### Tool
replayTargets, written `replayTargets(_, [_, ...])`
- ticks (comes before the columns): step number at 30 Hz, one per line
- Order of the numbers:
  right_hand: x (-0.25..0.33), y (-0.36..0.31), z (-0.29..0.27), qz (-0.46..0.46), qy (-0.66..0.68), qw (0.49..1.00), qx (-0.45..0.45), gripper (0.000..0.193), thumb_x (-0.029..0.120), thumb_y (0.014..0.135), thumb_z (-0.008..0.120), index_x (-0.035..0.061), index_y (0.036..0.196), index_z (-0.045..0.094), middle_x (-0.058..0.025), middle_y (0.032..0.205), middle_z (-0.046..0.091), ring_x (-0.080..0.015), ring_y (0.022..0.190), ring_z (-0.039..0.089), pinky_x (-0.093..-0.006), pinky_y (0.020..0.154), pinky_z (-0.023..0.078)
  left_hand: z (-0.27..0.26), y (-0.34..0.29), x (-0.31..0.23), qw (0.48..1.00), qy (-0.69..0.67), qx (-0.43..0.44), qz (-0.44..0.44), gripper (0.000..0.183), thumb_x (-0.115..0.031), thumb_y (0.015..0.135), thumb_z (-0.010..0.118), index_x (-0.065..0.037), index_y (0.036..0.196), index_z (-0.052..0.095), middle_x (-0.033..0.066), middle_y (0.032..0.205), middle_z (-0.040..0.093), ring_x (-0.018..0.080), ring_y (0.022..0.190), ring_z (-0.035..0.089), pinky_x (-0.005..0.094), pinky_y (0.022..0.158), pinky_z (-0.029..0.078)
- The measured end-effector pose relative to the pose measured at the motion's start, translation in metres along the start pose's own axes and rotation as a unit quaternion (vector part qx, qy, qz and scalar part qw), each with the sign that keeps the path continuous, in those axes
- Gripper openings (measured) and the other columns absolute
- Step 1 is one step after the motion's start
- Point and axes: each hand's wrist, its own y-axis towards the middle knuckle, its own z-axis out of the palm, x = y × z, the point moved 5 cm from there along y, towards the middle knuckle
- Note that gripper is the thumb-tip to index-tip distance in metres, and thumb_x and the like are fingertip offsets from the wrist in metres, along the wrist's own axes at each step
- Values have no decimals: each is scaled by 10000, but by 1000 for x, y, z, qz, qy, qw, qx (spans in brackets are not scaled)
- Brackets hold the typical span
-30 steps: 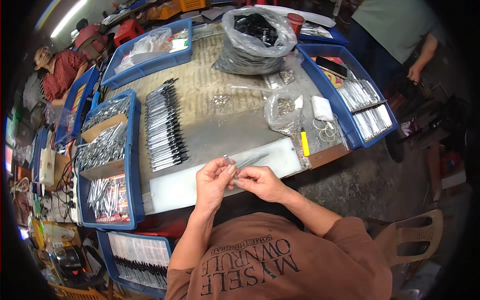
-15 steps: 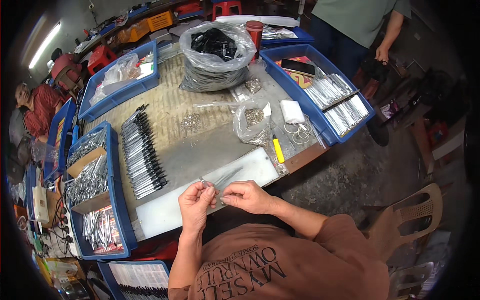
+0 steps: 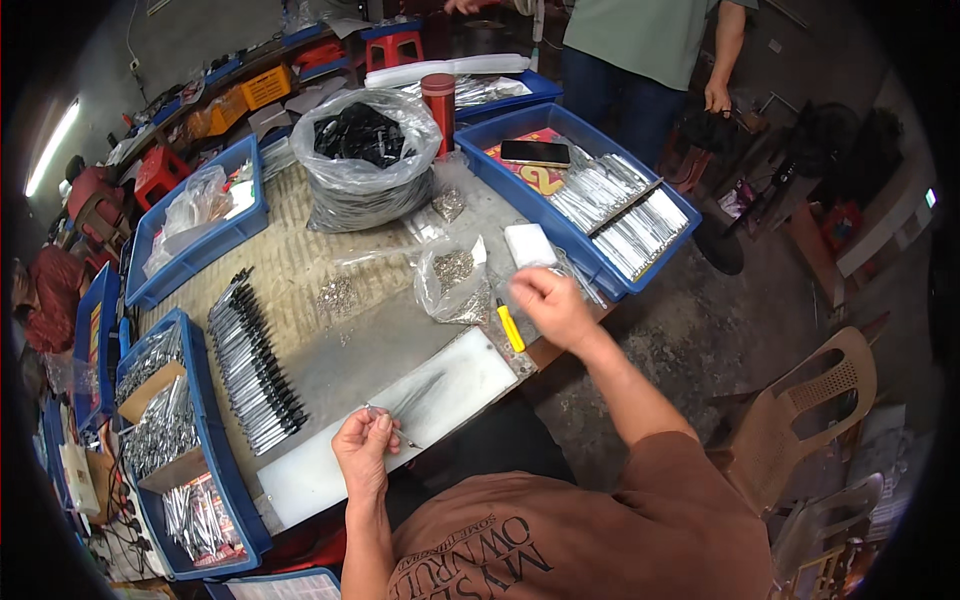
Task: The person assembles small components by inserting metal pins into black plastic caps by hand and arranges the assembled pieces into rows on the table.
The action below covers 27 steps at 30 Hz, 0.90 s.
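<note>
Slim part (image 3: pixel 406 439): lower centre of frame, over white board (image 3: pixel 478 372), clamped in fingers of left hand (image 3: pixel 366 448). Right hand (image 3: pixel 553 306): right of centre, near yellow-handled screwdriver (image 3: pixel 511 329); fingers curled, blurred, grip cannot be told. Step, judged: one-handed holding; next move calls for steady left pinch.

Head cam: wide look-down over workbench

One view: L cam of a head-worn fisheye pair. Sits above wearer's brown T-shirt (image 3: pixel 600 525), faces fwd & steeply down. Pic upright, unmirrored. Shirt nearest lens, bottom ctr; L hand (image 3: pixel 365 440) & R hand (image 3: pixel 553 308) at arm's reach, approx. mid-frame. Workbench (image 3: pixel 350 370) seen from above at a slant, front edge running diag., low L to upper R. Co-worker's grey-green shirt (image 3: pixel 650 40) farther off, cut by top edge. V. wide FOV: tube light (image 3: pixel 50 148) far L, plastic chair (image 3: pixel 755 465) lower R; corners black.
</note>
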Motion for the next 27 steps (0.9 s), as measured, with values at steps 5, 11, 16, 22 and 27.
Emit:
replayTargets(5, [-33,60,-68,19,-142,987,-79,198,159,798,576,-18,874,620,-135,758,634,-172,695,600,-294,642,457,0,0,4,1000,-3,2,1,63,-70,812,612,-17,816,579,63,695,584,87,519,505,196,470,417])
replayTargets(11, [-86,118,-107,49,-357,933,-17,196,126,758,510,22,853,646,-202,881,615,-345,862,591,-417,740,466,1,1,3,1000,5,7,8,74,-74,811,615,-9,819,581,64,685,588,87,510,502,196,469,415])
replayTargets(16, [-123,136,-98,176,-538,811,148,230,50,731,485,8,895,641,-199,961,616,-333,914,596,-406,775,477,-4,0,6,1000,21,1,8,73,-68,811,614,-3,814,580,63,673,589,86,501,499,201,466,415])
replayTargets(22, [-127,141,-94,194,-552,785,203,259,42,727,489,7,939,633,-191,987,615,-311,939,598,-395,781,481,-2,0,6,1000,21,6,3,76,-60,810,612,4,802,572,70,682,583,92,503,496,205,466,415])
replayTargets(27, [-117,142,-95,206,-533,786,237,291,17,681,500,-25,942,622,-217,992,603,-318,951,590,-392,790,479,0,0,4,1000,29,3,1,69,-53,811,608,0,793,567,70,689,577,91,507,491,205,463,412])
